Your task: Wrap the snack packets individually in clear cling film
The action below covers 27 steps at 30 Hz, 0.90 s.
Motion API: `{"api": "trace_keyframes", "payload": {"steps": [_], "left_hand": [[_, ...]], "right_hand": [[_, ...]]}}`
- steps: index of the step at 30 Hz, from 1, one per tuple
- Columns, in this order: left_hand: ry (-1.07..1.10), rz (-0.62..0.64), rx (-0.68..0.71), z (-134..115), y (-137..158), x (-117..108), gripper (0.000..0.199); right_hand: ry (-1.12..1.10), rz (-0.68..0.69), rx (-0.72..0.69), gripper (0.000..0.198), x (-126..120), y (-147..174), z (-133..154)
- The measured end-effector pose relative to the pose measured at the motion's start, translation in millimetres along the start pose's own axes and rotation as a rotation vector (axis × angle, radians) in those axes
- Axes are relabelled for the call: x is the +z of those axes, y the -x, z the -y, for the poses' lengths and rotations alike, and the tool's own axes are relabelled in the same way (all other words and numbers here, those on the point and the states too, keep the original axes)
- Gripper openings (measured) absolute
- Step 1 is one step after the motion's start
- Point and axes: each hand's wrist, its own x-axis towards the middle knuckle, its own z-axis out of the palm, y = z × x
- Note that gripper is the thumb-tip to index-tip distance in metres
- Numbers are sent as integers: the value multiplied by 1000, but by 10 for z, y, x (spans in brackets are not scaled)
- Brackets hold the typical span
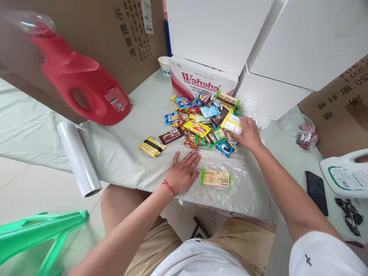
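Observation:
My left hand (184, 170) lies flat at the left edge of a sheet of clear plastic film (244, 184), fingers stretched out, with nothing in it. A biscuit pack with green ends (216, 178) rests on the film to its right. Between the fingertips of my right hand (249, 132) is a yellow-and-white snack packet (231, 123), at the right side of a heap of wrapped snacks (201, 119). A yellow packet with a black band (152, 147) and a brown wrapped bar (171, 135) lie at the heap's left.
Behind the heap stands a Wahaha carton (201, 76) under white boxes (212, 30). To the left are a red jug (86, 88) and a film roll (79, 159). A phone (316, 193), keys (348, 214) and a white jug (345, 174) lie right. A green stool (43, 226) stands below left.

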Motion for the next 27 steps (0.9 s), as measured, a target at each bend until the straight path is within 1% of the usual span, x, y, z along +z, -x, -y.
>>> {"api": "trace_keyframes", "payload": {"steps": [1, 2, 5, 7, 9, 11, 13, 16, 17, 18, 19, 20, 22, 23, 24, 25, 27], "left_hand": [[0, -2, 2, 1, 1, 2, 56], [-1, -4, 4, 3, 2, 3, 56], [-10, -12, 9, 7, 5, 3, 56], [-21, -17, 15, 8, 6, 5, 56], [-34, -19, 21, 9, 4, 8, 56], [-43, -18, 23, 9, 0, 13, 56], [-49, -17, 21, 9, -3, 19, 56], [-52, -12, 16, 7, -3, 26, 56], [-51, -13, 14, 6, -1, 27, 56], [-49, -15, 13, 5, 0, 28, 56], [-48, -19, 12, 5, 2, 27, 56], [-46, -23, 12, 5, 3, 27, 56], [-41, -29, 9, 5, 7, 25, 56], [-38, -31, 7, 7, 8, 24, 56], [-34, -31, 6, 8, 10, 23, 56], [-29, -32, 4, 11, 12, 22, 56], [-22, -31, 6, 14, 14, 19, 56]], "right_hand": [[-39, 8, -39, 80, -53, 194, -17], [-91, 46, -69, 80, -108, 392, -41], [-227, 235, -136, 79, -259, 896, -102], [-276, 345, -178, 76, -330, 1070, -83], [-301, 400, -205, 76, -364, 1081, -1], [-304, 380, -208, 78, -351, 951, 130], [-295, 291, -211, 83, -285, 735, 280], [-280, 161, -271, 92, -119, 369, 451], [-286, 138, -291, 90, -61, 250, 473], [-301, 122, -291, 83, -9, 130, 471], [-321, 109, -258, 72, 34, 6, 445], [-338, 91, -187, 59, 66, -124, 398], [-322, 29, 32, 38, 97, -410, 261], [-288, -17, 149, 32, 101, -565, 184], [-246, -62, 244, 31, 101, -723, 112], [-208, -101, 309, 32, 100, -879, 53], [-175, -132, 359, 41, 99, -1156, -13]]}}
